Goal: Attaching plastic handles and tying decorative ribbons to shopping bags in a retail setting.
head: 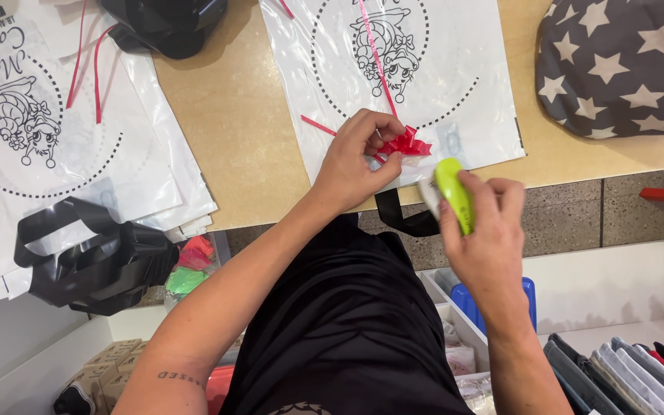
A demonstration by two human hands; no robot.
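The left hand [351, 165] rests on a white glossy plastic bag printed with a black cartoon figure inside a dotted ring [455, 107], which lies flat on the light tan wooden desk [232, 115]. Its fingers [382, 127] are curled and pressed together, pinching a small red ribbon bow [407, 144] against the lower edge of the bag. A thin red ribbon strand [378, 54] runs from the bow up across the bag's print, and a short piece sticks out to the left of the hand.

The right hand [486, 238] hovers just beside the bow, at the desk's front edge, with its fingers [510, 196] wrapped around a lime-green plastic hand tool with a white end [453, 194]; what kind of tool it is cannot be told. The tool's tip is near the bow but not touching it.

A black plastic handle loop [405, 219] hangs off the desk edge below the left hand. To the left lies a stack of similar white printed bags [55, 131] with black handles [94, 261] bunched at its lower end. At the upper right sits a dark grey cushion with white stars [620, 61]. Below the desk, folded clothes [624, 369] stand in a white compartment, and a blue container [493, 303] sits behind the right wrist.
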